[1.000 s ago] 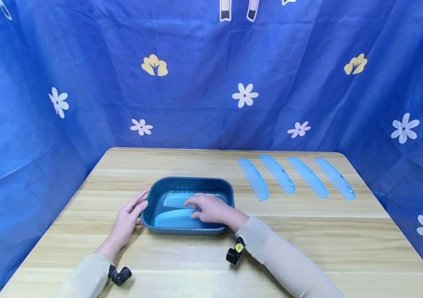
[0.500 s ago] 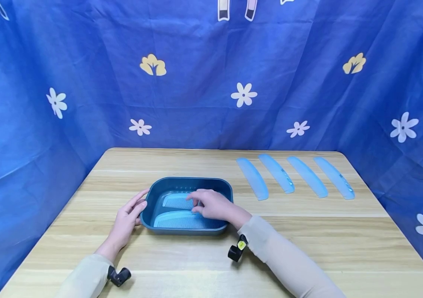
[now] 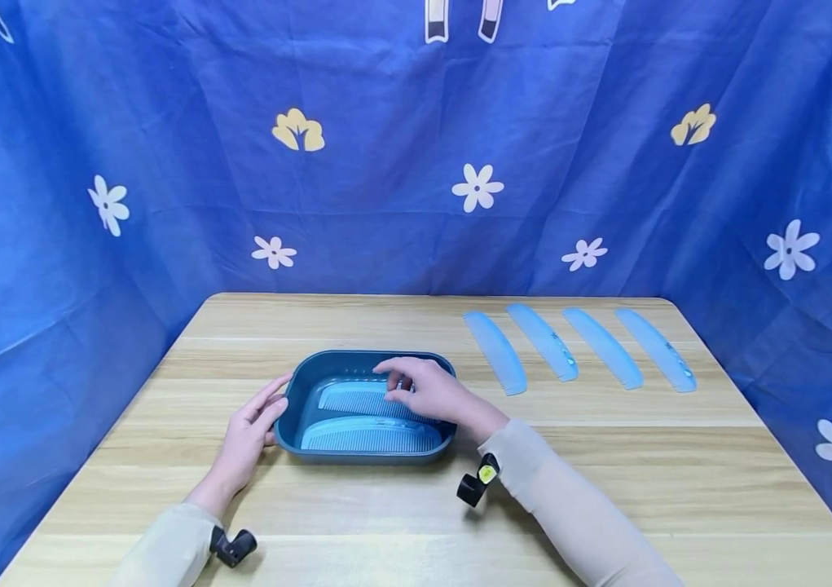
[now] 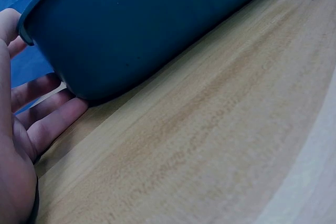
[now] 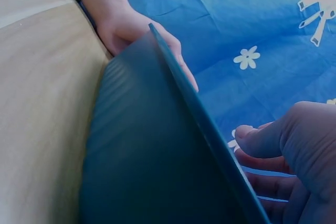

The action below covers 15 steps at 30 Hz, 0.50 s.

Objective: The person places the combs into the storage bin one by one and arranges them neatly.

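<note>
Blue combs [image 3: 367, 438] look light, stiff; I'd pinch them mid-back. Left grip [image 3: 245, 434] rests loosely against bin [image 3: 366, 459] at nine o'clock; right grip [image 3: 433, 393], three o'clock, relaxed, empty.

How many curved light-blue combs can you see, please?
6: four light-blue combs lie in a row on the pale wooden table, right of the dark-blue rectangular basin; two lie inside it, one behind the other. The right hand could hide more.

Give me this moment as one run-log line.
left hand: holds bin at left end | right hand: over bin, holding nothing | in bin: two combs | on table, right: four combs
</note>
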### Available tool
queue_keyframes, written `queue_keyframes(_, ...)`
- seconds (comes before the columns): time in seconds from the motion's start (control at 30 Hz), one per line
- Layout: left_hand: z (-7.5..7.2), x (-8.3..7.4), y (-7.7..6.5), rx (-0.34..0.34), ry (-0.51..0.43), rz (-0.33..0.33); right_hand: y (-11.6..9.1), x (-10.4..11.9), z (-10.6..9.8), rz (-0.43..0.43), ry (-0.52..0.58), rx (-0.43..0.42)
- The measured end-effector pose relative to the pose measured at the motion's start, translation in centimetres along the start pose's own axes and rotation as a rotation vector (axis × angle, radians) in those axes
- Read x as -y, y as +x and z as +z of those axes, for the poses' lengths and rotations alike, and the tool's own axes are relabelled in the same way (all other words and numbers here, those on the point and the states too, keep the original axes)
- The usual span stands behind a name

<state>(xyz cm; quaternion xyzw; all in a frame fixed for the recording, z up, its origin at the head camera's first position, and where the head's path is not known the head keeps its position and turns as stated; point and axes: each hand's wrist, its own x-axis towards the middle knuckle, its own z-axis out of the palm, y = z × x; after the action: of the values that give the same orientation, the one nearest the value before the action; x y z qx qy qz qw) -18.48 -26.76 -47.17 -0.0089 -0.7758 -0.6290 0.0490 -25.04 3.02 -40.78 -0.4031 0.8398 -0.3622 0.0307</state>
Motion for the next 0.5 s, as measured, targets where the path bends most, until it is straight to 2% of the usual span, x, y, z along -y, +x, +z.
queue_keyframes(0.5,-0.1,-0.2,-0.1,0.0,0.001,-0.005,-0.6,-1.1,-1.1,0.037,0.066,-0.084)
